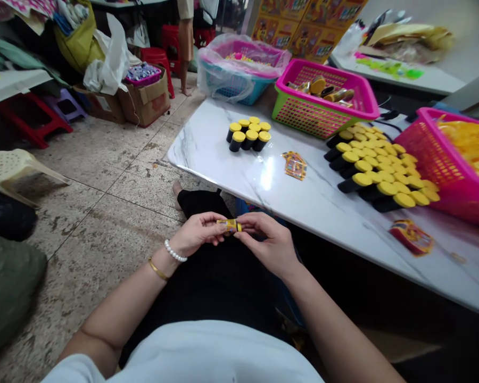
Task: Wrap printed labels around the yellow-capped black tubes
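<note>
Over my lap, my left hand and my right hand both pinch a small tube with a yellow label, held sideways between the fingertips. The left wrist wears a pearl bracelet and a gold bangle. On the white marble table to my right stand a small cluster of black tubes with yellow caps and a larger block of the same tubes. Loose yellow-red labels lie between them, and another stack of labels lies nearer the table's front edge.
A pink-green basket with tubes, a pink basket of yellow caps and a plastic-lined blue basket sit on the table. Cardboard boxes, red stools and bags stand on the tiled floor. Another person's legs show at the back.
</note>
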Demonstrator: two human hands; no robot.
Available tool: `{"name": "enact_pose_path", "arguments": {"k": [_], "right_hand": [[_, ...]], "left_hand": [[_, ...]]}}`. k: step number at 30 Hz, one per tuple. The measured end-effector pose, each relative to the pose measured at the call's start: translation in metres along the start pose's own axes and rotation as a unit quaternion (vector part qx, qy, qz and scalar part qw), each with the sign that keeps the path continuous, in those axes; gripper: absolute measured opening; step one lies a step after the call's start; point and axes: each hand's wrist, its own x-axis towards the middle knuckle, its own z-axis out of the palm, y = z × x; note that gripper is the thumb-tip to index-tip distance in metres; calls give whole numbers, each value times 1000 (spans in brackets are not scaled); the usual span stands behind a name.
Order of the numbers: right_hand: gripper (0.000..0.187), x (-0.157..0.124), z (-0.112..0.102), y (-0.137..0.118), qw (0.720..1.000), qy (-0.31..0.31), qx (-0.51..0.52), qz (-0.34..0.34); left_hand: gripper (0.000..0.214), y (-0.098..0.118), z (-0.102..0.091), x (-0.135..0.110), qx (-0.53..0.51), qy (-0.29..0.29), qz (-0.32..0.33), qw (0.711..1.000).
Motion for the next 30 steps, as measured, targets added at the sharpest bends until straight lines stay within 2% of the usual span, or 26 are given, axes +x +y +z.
{"name": "enact_pose_path", "arguments": {"k": [6, 9, 11, 15, 17, 19, 21, 23, 25, 27, 30], "right_hand": [[16, -2, -6, -7, 999, 21, -40, -27], [12, -5, -9, -6, 997, -6, -33, -68], [12, -7, -10, -3, 995, -12, -31, -89], [13, -9, -9, 0, 994, 31, -56, -86], [14, -9, -5, 1, 998, 49, -19, -45], [19, -8, 1, 1, 993, 66, 88, 53], [27, -6, 5, -1, 956, 76, 221, 180], [34, 0, 4, -7, 909, 84, 311, 264], [35, 9, -4, -18, 892, 99, 344, 277], [32, 23, -19, -33, 903, 105, 342, 239], [26, 49, -46, -53, 947, 113, 272, 126]], "left_hand": [[36, 8, 14, 1, 83, 14, 69, 994], [33, 9, 19, 4, 119, -11, 50, 992], [39, 6, 20, 6, 126, -29, 30, 991], [49, 0, 19, 5, 96, -27, 36, 994], [46, -3, 18, 4, 94, -20, 55, 994], [39, -4, 19, 2, 113, -9, 103, 988], [33, -2, 21, 1, 146, 1, 162, 976], [29, 7, 27, 3, 177, -5, 206, 962], [29, 25, 35, 7, 197, -34, 239, 950], [33, 51, 44, 15, 199, -79, 264, 940], [53, 94, 56, 31, 176, -136, 264, 938]]}}
